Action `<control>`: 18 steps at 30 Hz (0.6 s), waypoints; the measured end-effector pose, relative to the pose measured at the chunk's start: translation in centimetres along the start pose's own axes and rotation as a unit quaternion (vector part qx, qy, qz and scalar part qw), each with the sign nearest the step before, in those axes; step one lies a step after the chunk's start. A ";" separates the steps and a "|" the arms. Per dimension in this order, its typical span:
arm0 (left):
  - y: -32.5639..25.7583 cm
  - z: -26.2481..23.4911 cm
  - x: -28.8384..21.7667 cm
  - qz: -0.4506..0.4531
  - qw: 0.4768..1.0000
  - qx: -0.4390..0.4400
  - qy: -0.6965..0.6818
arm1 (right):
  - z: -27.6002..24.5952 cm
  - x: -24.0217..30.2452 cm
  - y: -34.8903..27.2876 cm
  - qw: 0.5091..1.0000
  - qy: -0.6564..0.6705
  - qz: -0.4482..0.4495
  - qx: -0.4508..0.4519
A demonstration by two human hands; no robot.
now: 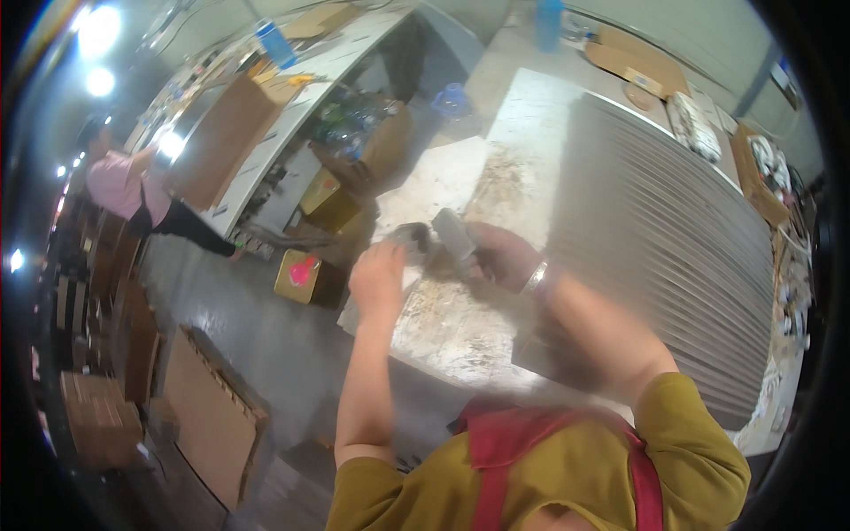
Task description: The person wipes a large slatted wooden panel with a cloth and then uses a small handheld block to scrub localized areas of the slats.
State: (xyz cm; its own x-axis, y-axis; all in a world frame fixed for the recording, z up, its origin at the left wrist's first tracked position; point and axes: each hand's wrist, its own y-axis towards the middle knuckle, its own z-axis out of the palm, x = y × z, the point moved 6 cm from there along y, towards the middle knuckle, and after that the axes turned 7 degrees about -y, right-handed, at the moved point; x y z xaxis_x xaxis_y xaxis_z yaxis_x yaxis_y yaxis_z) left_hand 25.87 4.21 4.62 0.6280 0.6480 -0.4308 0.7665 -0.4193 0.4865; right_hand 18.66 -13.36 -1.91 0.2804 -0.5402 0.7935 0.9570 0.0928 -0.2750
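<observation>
Over the worn white worktable (pixel 452 341), my right hand (pixel 506 257), which looks dark as if gloved and wears a bracelet at the wrist, grips a flat grey rectangular block (pixel 453 237). The block is tilted. Close to its left is my bare left hand (pixel 379 273), with fingers bent round a small dark curved piece (pixel 413 237). My fingers partly cover that piece, and its exact kind cannot be made out. Right of my hands lies a wide stack of long grey-brown ridged strips (pixel 691 239), partly behind my right forearm.
Cardboard pieces (pixel 633 57) and a white wrapped bundle (pixel 693 126) line the table's far right. On the left are yellow tins (pixel 298 276), a large cardboard sheet (pixel 211 416) and an open box of plastic bottles (pixel 354 124). Another person (pixel 128 186) stands at the far-left bench.
</observation>
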 end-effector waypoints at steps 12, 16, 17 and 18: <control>-1.8 -0.1 -5.7 0.084 0.988 0.016 -0.126 | -8.5 3.9 -20.7 0.968 0.042 -0.176 -0.174; -9.2 5.0 -12.0 0.165 0.949 0.169 -0.210 | -13.1 4.9 -31.2 0.828 -0.292 -0.222 -0.425; -11.8 6.3 -15.1 0.202 0.922 0.232 -0.235 | -14.0 4.9 -34.0 0.724 -0.430 -0.226 -0.489; -13.9 6.9 -18.9 0.243 0.905 0.262 -0.230 | -12.4 5.9 -36.4 0.573 -0.603 -0.193 -0.520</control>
State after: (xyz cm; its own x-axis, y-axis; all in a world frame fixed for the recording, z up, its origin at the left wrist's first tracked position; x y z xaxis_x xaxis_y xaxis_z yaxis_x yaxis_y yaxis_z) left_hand 4.24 -6.64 0.74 0.8050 0.0226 -0.5928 0.2668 -0.9063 0.3277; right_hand -15.47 -30.29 6.10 0.5108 0.6768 0.5301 0.5782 -0.7268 0.3708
